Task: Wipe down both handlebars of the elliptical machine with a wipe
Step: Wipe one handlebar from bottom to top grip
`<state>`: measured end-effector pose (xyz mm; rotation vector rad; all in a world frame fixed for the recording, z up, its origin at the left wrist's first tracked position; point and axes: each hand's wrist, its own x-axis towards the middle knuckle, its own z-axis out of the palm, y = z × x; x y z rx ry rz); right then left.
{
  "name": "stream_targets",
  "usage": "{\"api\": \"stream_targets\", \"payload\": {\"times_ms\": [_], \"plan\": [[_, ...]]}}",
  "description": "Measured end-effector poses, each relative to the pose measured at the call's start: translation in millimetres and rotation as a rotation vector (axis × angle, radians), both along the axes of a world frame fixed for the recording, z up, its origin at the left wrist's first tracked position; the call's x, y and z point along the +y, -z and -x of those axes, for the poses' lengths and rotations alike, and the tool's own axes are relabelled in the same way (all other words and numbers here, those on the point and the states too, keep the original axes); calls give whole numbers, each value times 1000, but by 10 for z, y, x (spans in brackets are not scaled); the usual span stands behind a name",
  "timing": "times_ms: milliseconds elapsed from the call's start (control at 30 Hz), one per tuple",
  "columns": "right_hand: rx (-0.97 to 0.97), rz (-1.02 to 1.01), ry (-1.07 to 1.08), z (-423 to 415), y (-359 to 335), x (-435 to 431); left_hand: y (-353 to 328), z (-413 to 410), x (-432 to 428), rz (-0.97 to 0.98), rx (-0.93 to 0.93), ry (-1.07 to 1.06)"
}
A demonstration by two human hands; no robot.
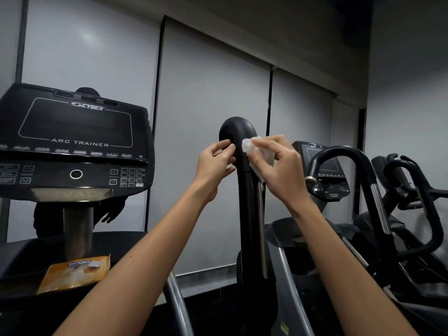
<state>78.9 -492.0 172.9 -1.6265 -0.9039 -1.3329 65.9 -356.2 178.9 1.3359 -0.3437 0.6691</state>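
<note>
Right hand (278, 166) pinched a white wipe (254, 147) between thumb and fingers, pressing it onto the right side of the black handlebar (244, 190), just under the bar's curved top; wipe was bunched, part hanging below the fingers; left hand (213, 166) sat on the opposite side of the same bar, fingers bent, fingertips (228, 143) touching its left edge; couldn't tell if it actually gripped the bar or just rested against it; a small white bit showed by the left thumb, unclear what; both forearms were bare, reaching up from the bottom of the view; handlebar ran straight down between the hands, with a metal strip (261, 226) along its right side below the right hand.

Left of the left hand: big black console (75, 132) marked CYBEX / ARC TRAINER, screen dark, keypad and round button below; a person's dark shape (84, 92) was behind it, mostly hidden; below and left of the left forearm, an orange wipe packet (75, 272) lay flat on the machine's surface (24, 253).

Right of the right hand: second machine (324, 166) with its own console and a looped black bar (351, 154); more black bars further right; behind everything, pale grey wall panels (213, 81) with dark vertical dividers.
</note>
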Motion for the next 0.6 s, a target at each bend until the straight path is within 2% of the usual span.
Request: {"api": "stream_targets", "payload": {"times_ms": [167,300,400,533,600], "plan": [[-67,6,-81,-28,183,-82,-94,-3,-81,27,-40,13],[-94,-57,-67,-171,-94,-39,-137,-11,-148,23,-45,-2],[9,-111,-141,-299,-407,0,-147,-17,-145,41,-55,20],[208,-183,-352,-468,-724,135,-144,-36,-131,35,-85,21],[284,-179,-374,-595,-830,216,-139,-54,-115,18,-99,17]]}}
